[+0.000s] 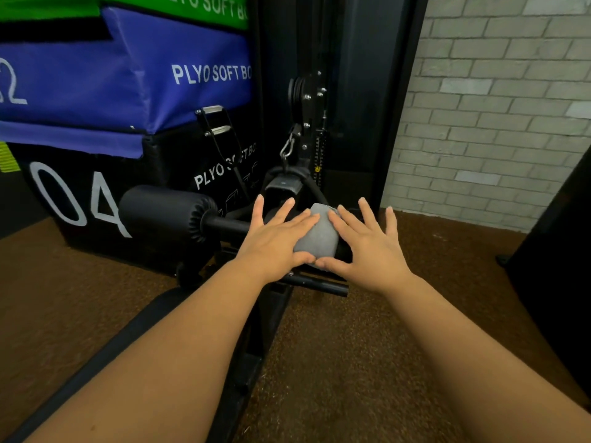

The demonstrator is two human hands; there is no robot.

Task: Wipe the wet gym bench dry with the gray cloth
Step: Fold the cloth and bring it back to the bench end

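Head view: gray cloth point(316, 233) draped over crosswise roller, apparently; both hands flat on it.

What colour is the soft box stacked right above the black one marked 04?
Blue with white lettering, clearest in the head view.

Stacked plyo soft boxes, green point(172, 8) over blue point(128, 75) over black point(105, 187), fill ten o'clock; a cable machine pulley point(299, 91) at twelve; a pale brick wall point(495, 107) at two; brown carpet point(367, 362) below.
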